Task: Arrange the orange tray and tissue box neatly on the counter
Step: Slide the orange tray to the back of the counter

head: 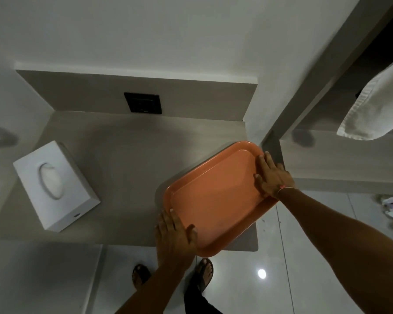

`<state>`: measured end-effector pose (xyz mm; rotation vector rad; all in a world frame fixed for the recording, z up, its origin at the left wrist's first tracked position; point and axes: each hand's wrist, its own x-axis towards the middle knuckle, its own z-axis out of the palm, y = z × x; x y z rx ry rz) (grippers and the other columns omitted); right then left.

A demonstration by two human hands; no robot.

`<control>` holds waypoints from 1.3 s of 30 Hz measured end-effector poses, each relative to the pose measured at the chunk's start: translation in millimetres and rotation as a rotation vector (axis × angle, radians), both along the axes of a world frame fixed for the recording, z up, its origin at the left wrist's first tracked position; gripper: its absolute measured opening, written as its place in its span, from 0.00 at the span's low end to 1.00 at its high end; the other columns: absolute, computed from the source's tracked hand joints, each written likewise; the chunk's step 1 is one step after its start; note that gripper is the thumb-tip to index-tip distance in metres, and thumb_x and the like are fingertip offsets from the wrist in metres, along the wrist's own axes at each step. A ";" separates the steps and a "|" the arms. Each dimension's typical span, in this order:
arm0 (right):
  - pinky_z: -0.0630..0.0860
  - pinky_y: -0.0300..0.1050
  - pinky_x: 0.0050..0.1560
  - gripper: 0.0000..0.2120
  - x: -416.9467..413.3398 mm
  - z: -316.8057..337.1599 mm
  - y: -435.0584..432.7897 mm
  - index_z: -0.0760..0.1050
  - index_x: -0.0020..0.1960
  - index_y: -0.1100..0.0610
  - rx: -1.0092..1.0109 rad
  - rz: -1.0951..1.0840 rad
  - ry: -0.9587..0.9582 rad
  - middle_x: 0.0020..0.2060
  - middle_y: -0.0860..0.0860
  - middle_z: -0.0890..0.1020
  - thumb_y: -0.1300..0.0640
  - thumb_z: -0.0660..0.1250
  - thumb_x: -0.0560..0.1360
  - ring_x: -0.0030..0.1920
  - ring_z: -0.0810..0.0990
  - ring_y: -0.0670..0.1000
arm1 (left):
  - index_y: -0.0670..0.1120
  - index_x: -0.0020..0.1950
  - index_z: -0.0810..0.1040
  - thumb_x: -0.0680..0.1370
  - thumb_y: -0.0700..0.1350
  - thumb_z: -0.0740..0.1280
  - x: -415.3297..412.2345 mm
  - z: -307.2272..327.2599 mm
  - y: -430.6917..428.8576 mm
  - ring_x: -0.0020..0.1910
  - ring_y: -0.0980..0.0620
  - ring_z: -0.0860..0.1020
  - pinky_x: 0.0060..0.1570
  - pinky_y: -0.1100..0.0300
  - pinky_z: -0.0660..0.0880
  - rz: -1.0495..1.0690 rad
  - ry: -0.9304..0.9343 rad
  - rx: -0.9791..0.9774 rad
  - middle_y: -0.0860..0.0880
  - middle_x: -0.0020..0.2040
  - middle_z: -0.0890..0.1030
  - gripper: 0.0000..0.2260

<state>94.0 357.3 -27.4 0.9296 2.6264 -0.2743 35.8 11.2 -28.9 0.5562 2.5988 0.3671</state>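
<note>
Both hands, left [175, 232] & right [271, 175], gripping tray [216, 200], askew, overhanging tabletop [123, 155] edge; tissue box [55, 186] left of tray, crooked, untouched.

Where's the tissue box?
The tissue box sits at the counter's left end, apart from the orange tray both hands hold on the right.

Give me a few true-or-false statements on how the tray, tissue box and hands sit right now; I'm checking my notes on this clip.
1. Both hands grip the orange tray. True: the left hand holds its near-left corner, the right hand its right edge.
2. The tray lies square to the counter. False: it sits skewed, overhanging the edge.
3. The tissue box touches the tray. False: bare counter separates them.
4. The tray is empty. True.
5. The wall socket is white. False: black.
</note>
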 end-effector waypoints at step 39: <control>0.73 0.62 0.63 0.27 -225.8 4.6 -148.3 0.62 0.74 0.54 -0.288 -0.600 0.431 0.75 0.52 0.66 0.46 0.60 0.78 0.64 0.73 0.65 | 0.54 0.50 0.76 0.76 0.52 0.65 -418.8 30.5 -67.2 0.40 0.52 0.80 0.37 0.59 0.73 -0.169 -0.087 0.300 0.54 0.41 0.79 0.05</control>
